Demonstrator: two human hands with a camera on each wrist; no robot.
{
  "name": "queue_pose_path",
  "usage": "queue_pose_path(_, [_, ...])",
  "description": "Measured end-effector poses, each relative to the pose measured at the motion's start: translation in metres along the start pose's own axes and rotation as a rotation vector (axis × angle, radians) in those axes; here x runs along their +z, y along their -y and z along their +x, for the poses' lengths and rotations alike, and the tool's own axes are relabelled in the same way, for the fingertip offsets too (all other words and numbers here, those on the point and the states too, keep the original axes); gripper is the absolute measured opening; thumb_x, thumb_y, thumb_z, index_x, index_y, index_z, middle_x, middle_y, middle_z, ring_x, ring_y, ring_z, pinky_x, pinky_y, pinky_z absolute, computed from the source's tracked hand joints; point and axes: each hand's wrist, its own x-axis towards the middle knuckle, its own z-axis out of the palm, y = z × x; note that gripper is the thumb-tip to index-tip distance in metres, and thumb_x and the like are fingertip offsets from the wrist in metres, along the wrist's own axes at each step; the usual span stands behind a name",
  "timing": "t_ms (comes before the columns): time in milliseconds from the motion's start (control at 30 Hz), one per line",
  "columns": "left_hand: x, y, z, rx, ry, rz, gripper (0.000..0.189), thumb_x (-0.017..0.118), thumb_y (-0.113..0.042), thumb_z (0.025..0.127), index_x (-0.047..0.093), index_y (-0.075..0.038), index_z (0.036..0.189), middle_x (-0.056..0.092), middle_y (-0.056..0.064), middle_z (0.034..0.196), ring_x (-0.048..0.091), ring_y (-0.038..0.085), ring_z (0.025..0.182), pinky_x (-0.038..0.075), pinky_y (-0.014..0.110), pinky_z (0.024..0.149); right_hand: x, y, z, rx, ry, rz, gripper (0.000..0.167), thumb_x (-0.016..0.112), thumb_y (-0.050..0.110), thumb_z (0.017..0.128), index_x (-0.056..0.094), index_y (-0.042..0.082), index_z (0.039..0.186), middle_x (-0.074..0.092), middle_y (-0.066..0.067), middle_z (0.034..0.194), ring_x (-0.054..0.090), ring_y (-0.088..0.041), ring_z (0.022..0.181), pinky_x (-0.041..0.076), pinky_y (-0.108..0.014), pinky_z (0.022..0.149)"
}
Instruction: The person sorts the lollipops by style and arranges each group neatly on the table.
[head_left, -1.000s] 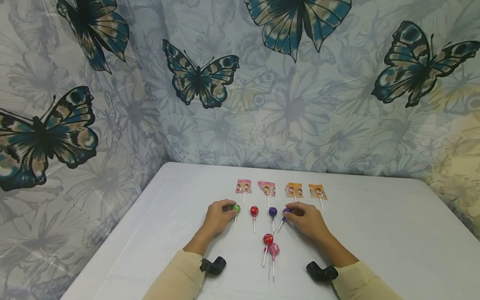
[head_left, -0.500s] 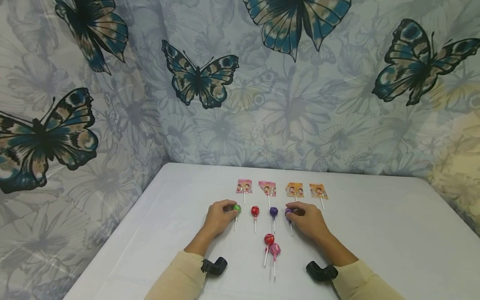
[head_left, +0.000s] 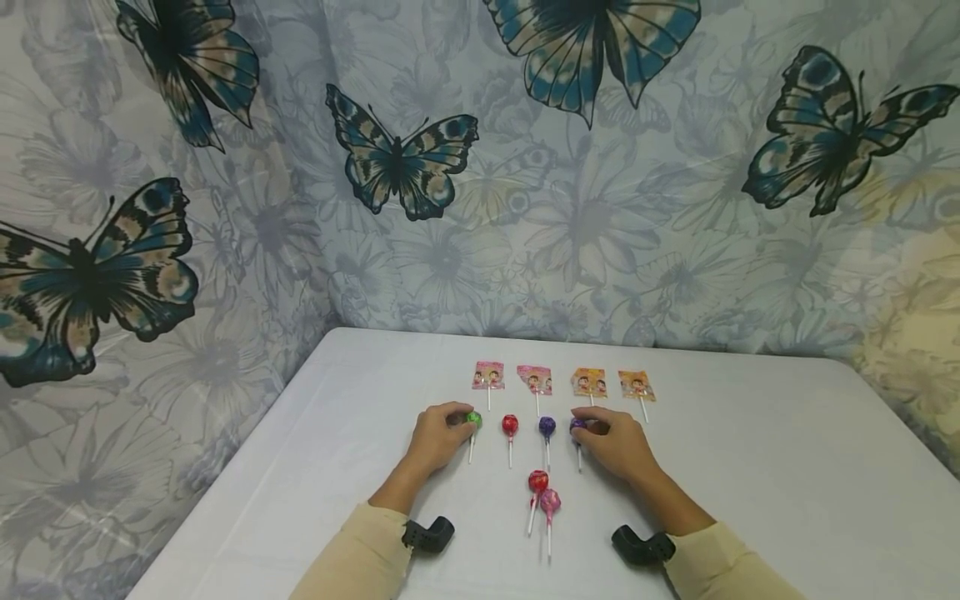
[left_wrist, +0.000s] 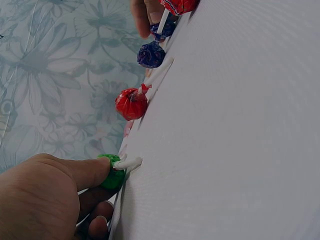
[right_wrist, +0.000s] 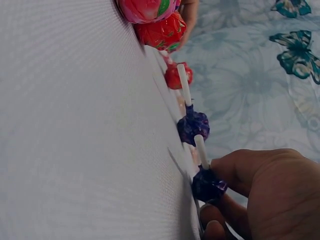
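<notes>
My left hand pinches the head of a green lollipop between thumb and fingers, its white stick pointing toward me. On the right, my other hand pinches a purple lollipop the same way. Between the two hands lie a red lollipop and a second purple lollipop, side by side in one row with the held ones. Nearer to me, another red lollipop and a pink lollipop lie close together, their heads overlapping in the head view.
Behind the row lie flat wrapped lollipops: two in pink wrappers and two in orange wrappers. All rest on a white table. A butterfly-patterned cloth hangs behind and to the left.
The purple lollipop in my right hand has turned; its stick slanted left earlier and now points nearly straight toward me. My left hand stays at the green lollipop.
</notes>
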Motion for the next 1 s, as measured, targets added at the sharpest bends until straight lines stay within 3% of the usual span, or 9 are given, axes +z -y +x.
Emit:
queue_pose_path(200, [-0.002,0.001,-0.001,0.006,-0.004,0.003,0.024,0.074,-0.011,0.085,0.072,-0.007,0.109,0.065,0.002,0.095,0.058,0.021,0.091,0.047,0.041,0.081,0.001,0.002,-0.001,0.016,-0.011,0.026,0.03,0.074,0.015,0.084,0.072,0.009,0.113,0.063,0.0,0.076,0.052,-0.018,0.069,0.042,-0.031,0.058])
queue_pose_path(467, [-0.001,0.0,-0.002,0.012,0.0,-0.01,0.024,0.073,-0.011,0.085,0.072,-0.006,0.109,0.065,0.002,0.096,0.058,0.021,0.092,0.047,0.041,0.081,-0.01,0.01,-0.005,0.018,-0.056,0.059,0.035,0.071,0.02,0.086,0.068,0.007,0.118,0.068,-0.008,0.093,0.061,-0.023,0.082,0.047,-0.033,0.061])
queue_pose_path(600, [0.002,-0.001,-0.002,-0.002,0.002,-0.013,0.025,0.073,-0.012,0.085,0.071,-0.007,0.11,0.065,0.002,0.097,0.058,0.019,0.092,0.047,0.04,0.081,-0.019,0.016,-0.01,-0.02,-0.093,0.05,0.036,0.072,0.021,0.087,0.068,0.007,0.119,0.068,-0.011,0.104,0.061,-0.024,0.086,0.047,-0.036,0.066])
queue_pose_path(1000, [0.001,0.0,0.0,0.004,-0.009,-0.017,0.024,0.074,-0.011,0.085,0.072,-0.007,0.109,0.065,0.0,0.095,0.057,0.018,0.089,0.046,0.038,0.079,-0.044,0.041,-0.035,-0.137,-0.176,0.081,0.035,0.074,0.026,0.087,0.069,0.008,0.117,0.068,-0.005,0.109,0.057,-0.018,0.086,0.047,-0.033,0.067])
